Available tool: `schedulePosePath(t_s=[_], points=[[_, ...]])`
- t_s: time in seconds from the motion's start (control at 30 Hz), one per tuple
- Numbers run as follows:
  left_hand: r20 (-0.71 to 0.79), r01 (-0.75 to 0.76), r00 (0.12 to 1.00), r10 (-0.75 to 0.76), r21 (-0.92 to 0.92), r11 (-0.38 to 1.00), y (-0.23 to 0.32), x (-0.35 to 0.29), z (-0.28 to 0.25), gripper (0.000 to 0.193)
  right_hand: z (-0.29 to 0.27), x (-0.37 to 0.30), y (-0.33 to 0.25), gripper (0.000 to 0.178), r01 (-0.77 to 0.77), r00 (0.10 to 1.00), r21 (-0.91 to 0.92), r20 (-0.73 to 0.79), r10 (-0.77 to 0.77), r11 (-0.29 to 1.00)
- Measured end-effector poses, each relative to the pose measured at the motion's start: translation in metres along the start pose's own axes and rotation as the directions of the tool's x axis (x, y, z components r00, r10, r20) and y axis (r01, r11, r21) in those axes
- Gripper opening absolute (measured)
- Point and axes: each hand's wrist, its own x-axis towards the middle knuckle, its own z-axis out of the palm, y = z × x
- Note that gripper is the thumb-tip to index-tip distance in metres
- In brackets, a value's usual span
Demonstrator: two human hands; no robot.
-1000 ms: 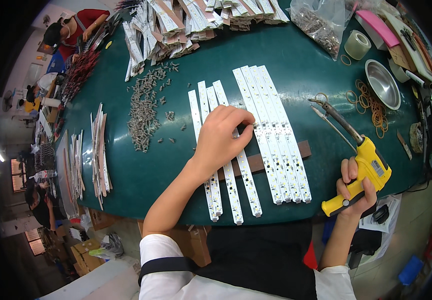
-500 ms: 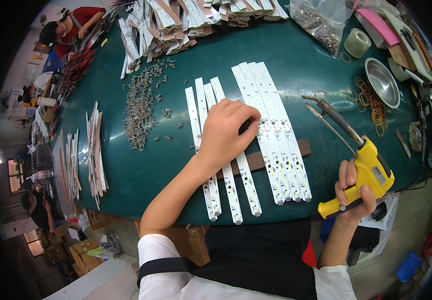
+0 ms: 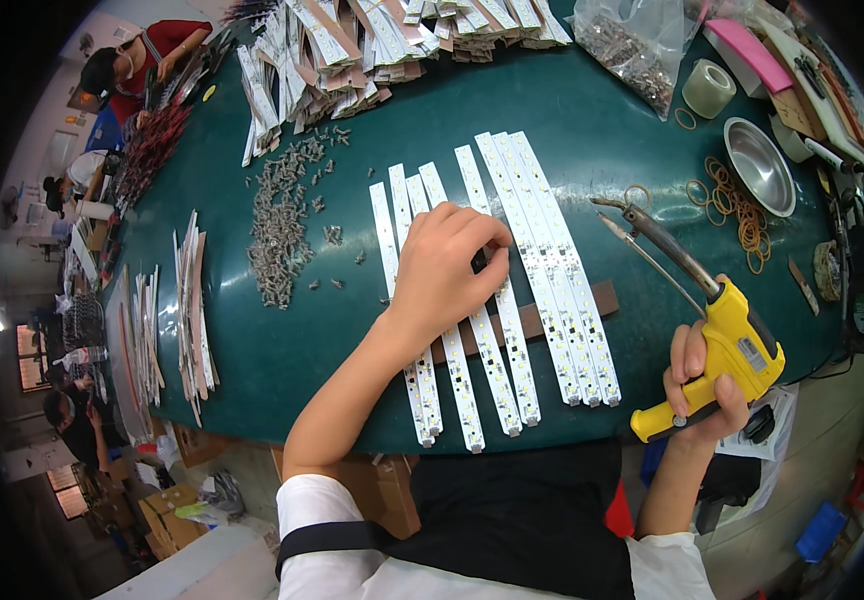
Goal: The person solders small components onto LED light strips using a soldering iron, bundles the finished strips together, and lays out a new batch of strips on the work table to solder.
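Observation:
A white LED strip board [image 3: 522, 375] is pinched near its middle between the thumb and fingers of my left hand [image 3: 452, 262]. More strip boards lie upright on both sides of it: several partly under my left hand and forearm, and a row of three boards [image 3: 564, 300] side by side to the right. The boards rest across a brown wooden bar [image 3: 599, 298]. My right hand [image 3: 704, 385] is wrapped round the handle of a yellow soldering gun [image 3: 745, 340]. The gun's metal tip [image 3: 600, 205] points up and left, above the table and apart from the boards.
Small metal parts [image 3: 282, 225] are heaped left of the boards. Stacked strip boards [image 3: 327, 60] cover the far edge. A clear bag [image 3: 632, 45], a tape roll [image 3: 709, 88], rubber bands [image 3: 737, 215] and a steel bowl [image 3: 760, 165] sit right. Another person [image 3: 142, 65] works far left.
One strip board has come away leftward from the right-hand row, drawn by my left hand, which has shifted slightly left. The soldering gun has moved a little left.

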Motion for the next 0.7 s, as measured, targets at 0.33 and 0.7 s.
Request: schedulePosePath(t_s=[0.33, 0.7], points=[[-0.055, 0.013, 0.998, -0.016, -0.052, 0.999, 0.0008, -0.0004, 0.0071, 0.012, 0.0011, -0.0006, -0.0019, 0.086, -0.009, 1.000, 0.023, 0.010, 0.008, 1.000], [-0.049, 0.027, 0.998, -0.029, -0.031, 0.999, 0.0000, 0.0012, 0.0082, 0.008, 0.0080, -0.0003, 0.0003, 0.084, 0.001, 0.999, -0.053, -0.033, -0.003, 0.999]])
